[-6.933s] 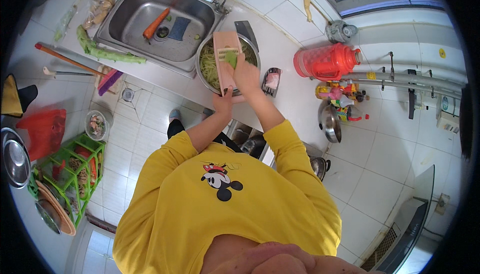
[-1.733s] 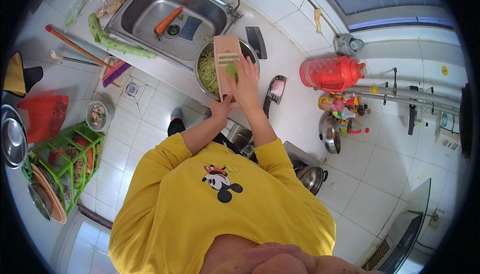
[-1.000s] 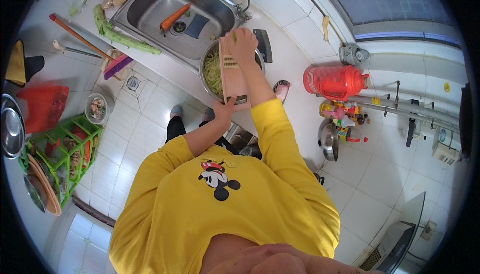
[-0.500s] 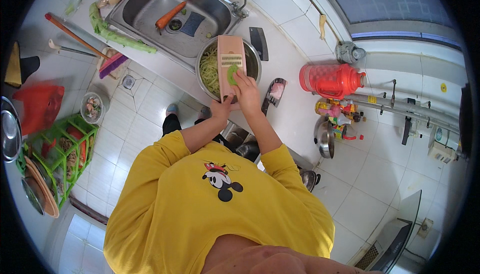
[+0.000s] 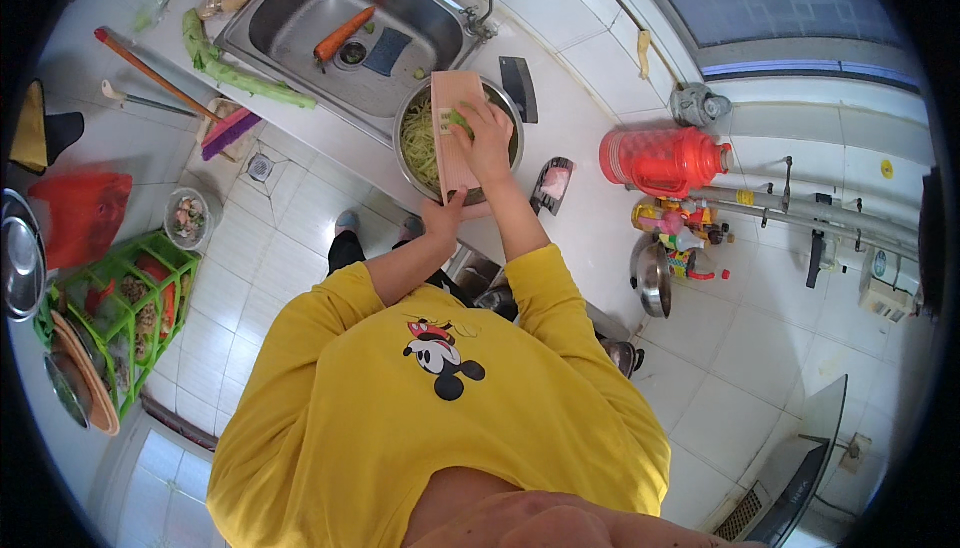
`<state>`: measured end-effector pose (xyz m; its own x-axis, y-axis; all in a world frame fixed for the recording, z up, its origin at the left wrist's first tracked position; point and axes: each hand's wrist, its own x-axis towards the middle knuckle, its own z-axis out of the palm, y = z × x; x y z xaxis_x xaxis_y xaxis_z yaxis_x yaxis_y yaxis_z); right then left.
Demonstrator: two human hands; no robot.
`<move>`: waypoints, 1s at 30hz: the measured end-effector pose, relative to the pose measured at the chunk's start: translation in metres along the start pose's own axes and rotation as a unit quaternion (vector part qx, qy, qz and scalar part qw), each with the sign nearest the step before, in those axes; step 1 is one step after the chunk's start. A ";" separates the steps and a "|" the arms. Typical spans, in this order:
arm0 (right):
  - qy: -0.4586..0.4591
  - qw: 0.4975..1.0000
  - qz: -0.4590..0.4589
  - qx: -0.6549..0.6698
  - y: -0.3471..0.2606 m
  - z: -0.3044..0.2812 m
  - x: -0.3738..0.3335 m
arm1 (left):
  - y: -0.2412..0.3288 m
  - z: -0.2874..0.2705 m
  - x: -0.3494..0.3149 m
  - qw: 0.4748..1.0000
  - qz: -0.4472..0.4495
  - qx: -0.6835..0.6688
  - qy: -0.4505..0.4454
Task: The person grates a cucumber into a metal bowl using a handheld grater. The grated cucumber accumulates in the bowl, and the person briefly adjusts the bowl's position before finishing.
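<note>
My left hand (image 5: 442,216) is closed on the near end of a pale pink grater (image 5: 455,163), which lies across a metal bowl (image 5: 515,103). Pale green shreds (image 5: 418,145) fill the bowl's left side. With its fingers bent over the grater's slotted part, my right hand (image 5: 487,143) presses a green vegetable piece (image 5: 460,122) against it. The fingers hide most of the slots and part of the piece.
Left of the bowl is a steel sink (image 5: 262,18) holding a carrot (image 5: 345,33) and a dark blue sponge (image 5: 386,51). A cleaver (image 5: 518,88) lies to the bowl's right. A long green stalk (image 5: 235,68) rests along the counter's left edge; a red thermos (image 5: 660,160) stands at right.
My right hand has slid away from me along the grater with the green piece, covering slots that showed before. The left hand stays at the grater's near end.
</note>
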<state>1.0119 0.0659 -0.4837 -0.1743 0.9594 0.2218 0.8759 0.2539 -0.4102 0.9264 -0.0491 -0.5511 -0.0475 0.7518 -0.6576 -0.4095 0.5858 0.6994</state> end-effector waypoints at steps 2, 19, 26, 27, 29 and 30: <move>0.049 0.997 -0.037 -0.041 0.002 0.012 0.008 | 0.003 0.000 -0.002 1.000 -0.012 0.011 0.000; 0.095 0.996 0.002 -0.001 0.009 0.026 0.012 | -0.017 0.003 0.006 0.997 -0.024 -0.066 0.017; 0.064 0.997 0.041 0.020 -0.005 0.007 -0.048 | -0.030 0.004 0.017 0.996 0.003 -0.094 0.005; 0.058 0.997 0.052 0.000 -0.005 0.009 -0.044 | -0.029 0.004 0.017 0.995 0.008 -0.101 -0.008; 0.049 0.995 0.081 -0.031 -0.008 0.016 -0.035 | -0.023 0.001 0.012 0.995 -0.045 -0.089 -0.014; 0.059 0.994 0.091 -0.028 -0.011 0.020 -0.032 | -0.017 -0.001 0.009 0.997 -0.030 -0.066 -0.011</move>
<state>0.9993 0.0350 -0.5042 0.0398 0.9668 0.2526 0.9119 0.0682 -0.4046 0.9317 -0.0528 -0.5696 0.0009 0.7242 -0.6896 -0.5272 0.5863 0.6150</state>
